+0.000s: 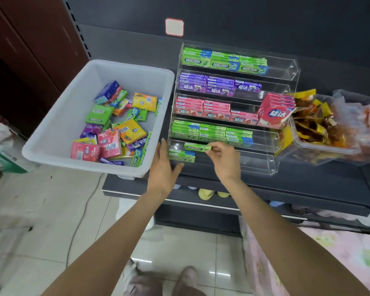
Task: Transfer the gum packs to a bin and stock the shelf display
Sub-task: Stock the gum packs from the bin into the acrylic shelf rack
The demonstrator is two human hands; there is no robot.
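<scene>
My right hand [223, 159] pinches a slim green Doublemint gum pack [197, 147] by its right end, just above the lowest tier of the clear acrylic display rack [286, 82]. Two green packs [181, 155] lie at the left of that tier. My left hand [163, 167] hovers with straight fingers at the rack's lower left corner, holding nothing. Higher tiers carry green, purple and pink gum rows, and a pink gum box [276, 111] leans at the right. The white bin [58, 122] on the left holds several mixed gum packs.
A clear tub of snack packets [320, 129] stands right of the rack on the dark shelf [308, 184]. A brown cabinet [30, 50] rises at the far left. Bags lie on the tiled floor, and a cable [83, 210] runs below the bin.
</scene>
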